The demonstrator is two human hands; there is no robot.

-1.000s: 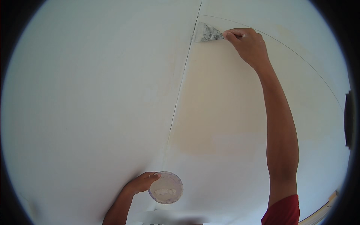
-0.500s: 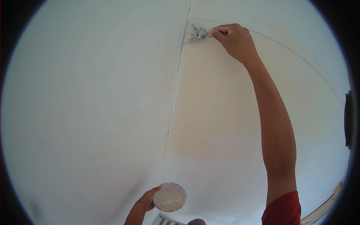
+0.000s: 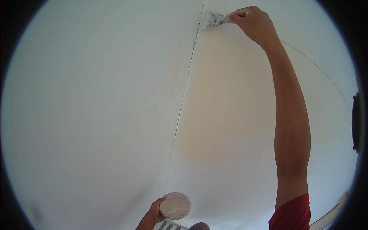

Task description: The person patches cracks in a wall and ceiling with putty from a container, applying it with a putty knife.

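A bowl (image 3: 175, 193) of pale paste (image 3: 176, 211) was held below the lower end of a dark crack (image 3: 183, 97), and a putty knife (image 3: 215, 19) beside its upper stretch.
Nearest, below the crack, the left hand (image 3: 156, 210) gripped the bowl's left side, its thumb at the rim; a striped object (image 3: 172, 225) showed just under the bowl. Right of the crack, a red sleeve (image 3: 293, 214) covered the upper part of the right arm, which reached up across a tan patch (image 3: 214, 96) on the white surface (image 3: 115, 96). Farthest, the right hand (image 3: 255, 26) was closed round the knife's handle, the smeared blade's broad edge just right of the crack.
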